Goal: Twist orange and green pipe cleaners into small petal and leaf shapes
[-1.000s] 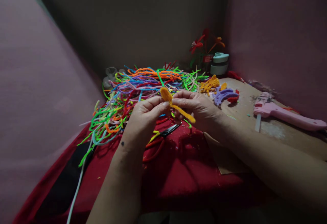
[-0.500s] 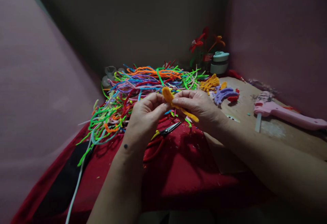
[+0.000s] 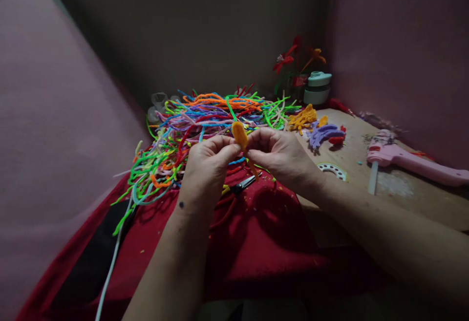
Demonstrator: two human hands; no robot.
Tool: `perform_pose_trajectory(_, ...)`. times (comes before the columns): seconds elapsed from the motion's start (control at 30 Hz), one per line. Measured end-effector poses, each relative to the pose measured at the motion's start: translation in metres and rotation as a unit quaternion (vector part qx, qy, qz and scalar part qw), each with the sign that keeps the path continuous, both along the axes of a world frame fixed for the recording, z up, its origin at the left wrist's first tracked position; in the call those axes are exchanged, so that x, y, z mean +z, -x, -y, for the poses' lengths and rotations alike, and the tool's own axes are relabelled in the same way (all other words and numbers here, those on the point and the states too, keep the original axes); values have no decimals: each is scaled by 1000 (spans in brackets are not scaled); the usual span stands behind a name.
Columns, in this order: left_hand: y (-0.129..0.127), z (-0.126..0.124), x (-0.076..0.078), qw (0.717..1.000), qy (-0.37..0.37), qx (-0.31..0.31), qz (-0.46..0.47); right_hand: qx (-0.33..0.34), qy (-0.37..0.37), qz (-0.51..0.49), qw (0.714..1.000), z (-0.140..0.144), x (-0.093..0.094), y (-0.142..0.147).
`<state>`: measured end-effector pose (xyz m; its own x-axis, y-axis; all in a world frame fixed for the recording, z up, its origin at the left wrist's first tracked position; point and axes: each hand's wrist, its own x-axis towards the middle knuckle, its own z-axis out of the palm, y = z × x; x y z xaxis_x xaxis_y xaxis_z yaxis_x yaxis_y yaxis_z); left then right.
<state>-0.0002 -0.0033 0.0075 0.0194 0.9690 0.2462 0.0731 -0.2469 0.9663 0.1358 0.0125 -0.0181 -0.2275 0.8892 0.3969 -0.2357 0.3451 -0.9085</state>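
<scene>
Between my two hands is an orange-yellow pipe cleaner (image 3: 240, 135), its upper part folded into a flat petal-like loop and its tail hanging below. My left hand (image 3: 212, 157) pinches it from the left, with thumb and forefinger at the base of the loop. From the right, the fingertips of my right hand (image 3: 280, 155) are closed on the same spot. Just under the hands, scissors (image 3: 244, 184) with yellow and red handles lie on the red cloth (image 3: 256, 252). Behind them spreads a large heap of multicoloured pipe cleaners (image 3: 216, 111).
On the board at right lie a pink hot glue gun (image 3: 410, 160), bent orange pieces (image 3: 303, 118), purple pieces (image 3: 324, 136) and a white ring with holes (image 3: 332, 170). A pale green container (image 3: 317, 88) and red flowers (image 3: 285, 61) stand behind. A white cable (image 3: 112, 262) runs at left.
The pipe cleaner's tail has swung from pointing right to hanging downward. My right hand has turned slightly, its fingers still at the loop's base. The view has shifted a little.
</scene>
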Motion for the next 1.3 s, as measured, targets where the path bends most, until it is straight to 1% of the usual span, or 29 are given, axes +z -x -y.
perform_pose_trajectory(0.07,2,-2,-1,998,23,-27,50,-20,-38,25,999,3,0,1)
perform_pose_trajectory(0.17,5,-4,-2,996,37,-45,71,-21,-48,27,998,6,0,1)
perform_pose_trajectory(0.33,8,-4,-3,997,34,-60,27,10,21,-27,999,4,2,-2)
perform_pose_trajectory(0.5,7,-1,1,995,25,-94,-15,40,72,-73,994,-2,0,-5)
perform_pose_trajectory(0.63,8,0,2,996,17,-81,-46,56,96,-92,990,-7,-3,-6)
perform_pose_trajectory(0.73,7,0,1,997,2,-74,-39,87,122,-117,982,-10,-3,-7)
perform_pose_trajectory(0.83,5,0,1,996,-16,-82,-32,114,165,-143,969,-11,-2,-7)
perform_pose_trajectory(0.93,4,1,2,995,-17,-83,-49,136,200,-151,958,-10,-1,-8)
perform_pose_trajectory(1.03,5,1,2,994,2,-91,-60,169,221,-147,949,-10,-1,-8)
perform_pose_trajectory(1.13,8,0,2,991,49,-124,-29,210,234,-133,940,-11,-2,-10)
perform_pose_trajectory(1.23,11,0,3,983,99,-154,7,254,218,-107,936,-11,-2,-13)
perform_pose_trajectory(1.3,13,2,5,975,116,-189,23,281,217,-89,931,-10,-2,-14)
